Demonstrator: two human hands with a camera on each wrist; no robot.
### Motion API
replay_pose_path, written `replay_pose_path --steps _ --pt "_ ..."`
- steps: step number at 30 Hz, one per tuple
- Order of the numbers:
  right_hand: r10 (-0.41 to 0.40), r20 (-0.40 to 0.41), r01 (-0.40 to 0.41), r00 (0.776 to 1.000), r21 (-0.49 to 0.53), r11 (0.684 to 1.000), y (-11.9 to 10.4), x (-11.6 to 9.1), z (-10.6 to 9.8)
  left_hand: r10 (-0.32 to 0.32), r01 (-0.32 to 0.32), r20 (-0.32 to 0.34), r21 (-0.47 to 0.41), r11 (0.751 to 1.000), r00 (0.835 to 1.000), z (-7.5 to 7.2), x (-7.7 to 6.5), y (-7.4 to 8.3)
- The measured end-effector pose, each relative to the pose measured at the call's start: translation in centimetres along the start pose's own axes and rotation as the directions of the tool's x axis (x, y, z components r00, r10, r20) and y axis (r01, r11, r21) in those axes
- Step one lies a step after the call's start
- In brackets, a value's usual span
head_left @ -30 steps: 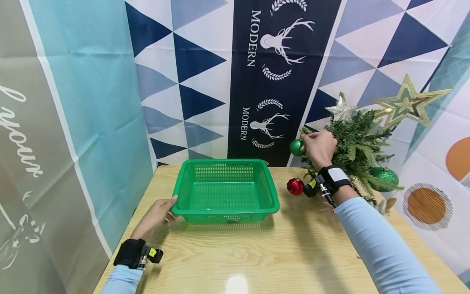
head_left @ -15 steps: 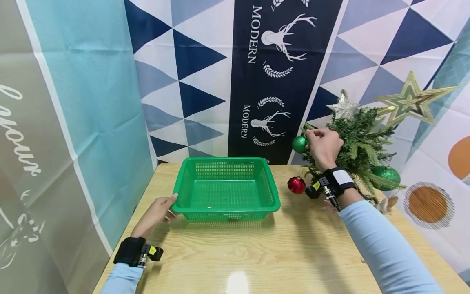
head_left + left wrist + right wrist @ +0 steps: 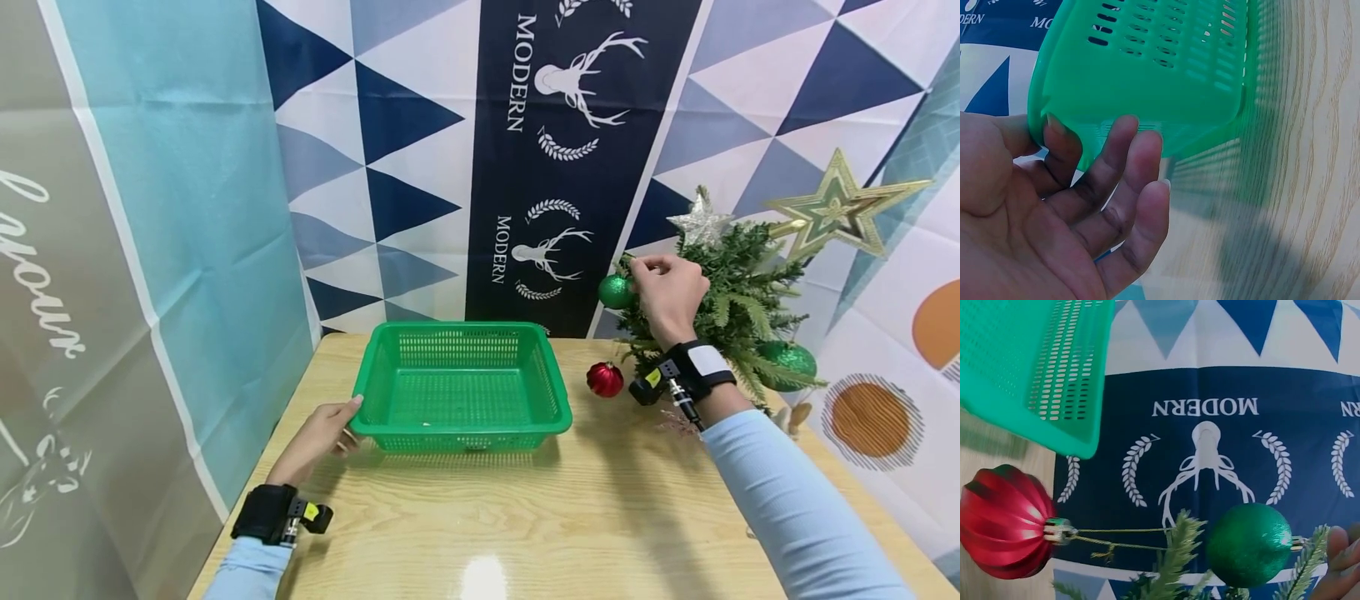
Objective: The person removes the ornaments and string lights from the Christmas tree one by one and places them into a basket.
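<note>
My left hand grips the left front corner of the green plastic basket, with thumb and forefinger on its rim; in the left wrist view the other fingers lie loosely curled under it. At the Christmas tree, my right hand pinches at the top of a shiny green Christmas ball, beside a branch tip. The right wrist view shows only its fingertips at the edge, near the ball's gold cap; the pinched loop itself is hidden. A red ribbed Christmas ball hangs by gold string from a lower branch.
The tree leans right, carrying a silver star, a large gold star and another green ball. All stands on a wooden table against a patterned cloth backdrop.
My right hand has shifted slightly right and up, its fingers now higher over the green ball. The ball has moved a little right and up. My left hand stays at the basket.
</note>
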State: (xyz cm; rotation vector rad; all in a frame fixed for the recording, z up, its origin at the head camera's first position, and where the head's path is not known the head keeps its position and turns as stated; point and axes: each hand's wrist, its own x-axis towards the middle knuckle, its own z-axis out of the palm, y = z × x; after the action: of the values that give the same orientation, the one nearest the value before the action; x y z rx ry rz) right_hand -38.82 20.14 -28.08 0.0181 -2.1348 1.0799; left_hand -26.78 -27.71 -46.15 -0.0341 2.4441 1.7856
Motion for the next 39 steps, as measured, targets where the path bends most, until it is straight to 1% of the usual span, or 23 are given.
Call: replay_pose_path --steps 4,5,8,13,18,21,27,34,39 --pt "0.046 0.058 -0.047 0.997 0.026 0.999 -0.3 0.4 -0.2 -0.009 0.009 -0.005 0.003 1.0 1.0 0.1 0.0 0.0" --pt "0.046 0.076 -0.048 0.996 0.024 0.999 -0.3 0.5 -0.3 -0.009 0.009 -0.004 0.003 1.0 1.0 0.1 0.0 0.0" --pt "0.009 0.126 -0.009 0.992 -0.004 1.0 -0.7 0.9 -0.2 -0.008 0.008 0.0 0.006 1.0 1.0 0.2 0.0 0.0" --pt "-0.076 0.2 0.091 0.977 -0.07 0.993 -1.1 1.4 -0.1 -0.004 0.004 -0.002 -0.002 1.0 1.0 0.3 0.0 0.1" --pt "-0.147 0.228 0.175 0.963 -0.108 0.979 -1.0 1.6 -0.2 0.012 -0.012 0.002 -0.004 1.0 1.0 0.4 0.0 0.3" --pt "-0.157 0.243 0.189 0.957 -0.114 0.975 -0.8 1.7 -0.3 0.011 -0.011 0.0 -0.004 1.0 1.0 0.4 0.0 0.5" --pt "-0.157 0.293 0.194 0.943 -0.101 0.976 -1.0 1.5 -0.6 0.007 -0.007 0.01 0.0 1.0 1.0 0.3 -0.1 0.5" --pt "-0.219 0.328 0.257 0.919 -0.077 0.963 -1.7 0.9 -0.3 0.0 0.0 0.0 0.0 1.0 1.0 0.1 0.1 0.4" --pt "-0.238 0.367 0.284 0.899 -0.075 0.956 -2.2 0.1 0.1 -0.008 0.008 -0.006 0.002 1.0 1.0 0.0 0.0 0.3"
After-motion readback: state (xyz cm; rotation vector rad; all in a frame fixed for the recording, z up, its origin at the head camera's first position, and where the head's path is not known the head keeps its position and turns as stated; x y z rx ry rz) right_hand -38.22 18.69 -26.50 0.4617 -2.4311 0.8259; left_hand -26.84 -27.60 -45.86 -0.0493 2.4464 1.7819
